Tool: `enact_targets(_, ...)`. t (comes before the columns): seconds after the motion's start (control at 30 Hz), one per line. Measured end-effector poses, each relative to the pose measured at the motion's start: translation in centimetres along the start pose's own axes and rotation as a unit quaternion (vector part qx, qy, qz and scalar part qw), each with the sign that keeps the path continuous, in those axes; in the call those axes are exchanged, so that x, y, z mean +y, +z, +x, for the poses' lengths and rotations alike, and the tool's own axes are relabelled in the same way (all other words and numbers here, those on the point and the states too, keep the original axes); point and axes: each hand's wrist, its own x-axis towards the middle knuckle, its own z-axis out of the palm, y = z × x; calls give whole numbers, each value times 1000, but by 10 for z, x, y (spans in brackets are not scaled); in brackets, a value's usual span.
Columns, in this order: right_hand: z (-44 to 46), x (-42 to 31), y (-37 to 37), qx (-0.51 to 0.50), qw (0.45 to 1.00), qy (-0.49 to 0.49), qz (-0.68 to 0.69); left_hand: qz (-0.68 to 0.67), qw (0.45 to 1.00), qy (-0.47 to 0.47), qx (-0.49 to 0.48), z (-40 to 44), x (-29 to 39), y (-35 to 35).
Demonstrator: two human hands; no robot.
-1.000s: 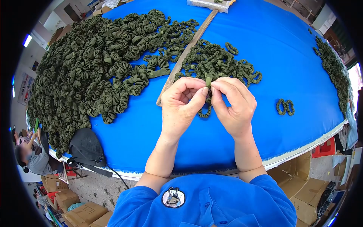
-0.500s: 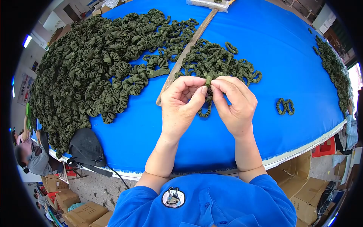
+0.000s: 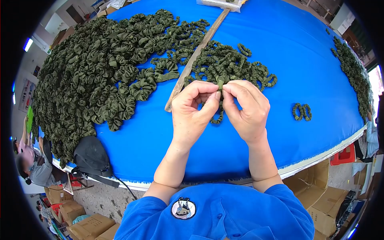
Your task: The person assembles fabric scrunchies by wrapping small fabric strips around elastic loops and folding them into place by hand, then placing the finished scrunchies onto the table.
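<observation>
Both hands meet over the blue table cover, thumbs and forefingers pinching one dark green fabric band. My left hand is closed on its left side, and my right hand is closed on its right side. The fingertips nearly touch, and they hide part of the band. Just beyond them lies a heap of thin green scrunchies, one loop showing below the fingertips. Two small scrunchies lie side by side to the right.
A large pile of fuller scrunchies covers the left, bounded by a wooden strip. A black cap-like item sits at the near left edge. More scrunchies line the far right. Other people are at the left.
The pinched band has shifted and turned slightly between my fingertips; both hands stay nearly in place. At the far left, a person's arm has risen with a bright green item.
</observation>
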Motion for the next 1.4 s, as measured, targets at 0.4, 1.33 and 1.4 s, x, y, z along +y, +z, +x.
enact_targets(0.4, -1, 4, 2, 6, 1000, -3, 0, -14, 1000, -23, 6, 0, 0, 1)
enact_targets(1.33, 1, 7, -1, -27, 988, 81, 127, 14, 998, 30, -47, 15, -8, -14)
enact_targets(1.4, 4, 5, -3, -35, 974, 131, 182, 32, 997, 68, -18, 19, -10, -15)
